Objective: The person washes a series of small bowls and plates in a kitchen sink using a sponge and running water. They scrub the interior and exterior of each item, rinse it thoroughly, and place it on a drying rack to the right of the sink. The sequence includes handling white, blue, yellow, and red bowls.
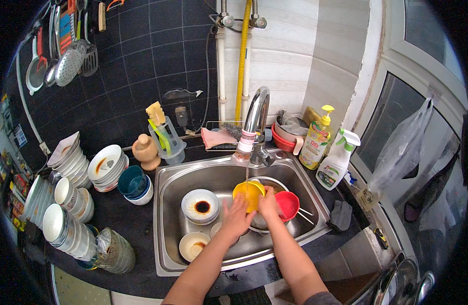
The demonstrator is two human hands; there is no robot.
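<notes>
Here, both hands gripped yellow bowl (249,193) under faucet (255,122) stream, over steel sink (168,223): left hand (237,216) cupping rim, right hand (268,203) steadying far side, tilted so water rinsed inside. Red bowl (287,204) beside; stained white bowl (200,206) waited left.

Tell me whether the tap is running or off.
Running: a thin stream of water drops from the faucet spout onto the yellow bowl held by both hands over the sink.

Daylight from the window (416,117) at right; sharp centre, dark, strongly bent fisheye rim.
</notes>
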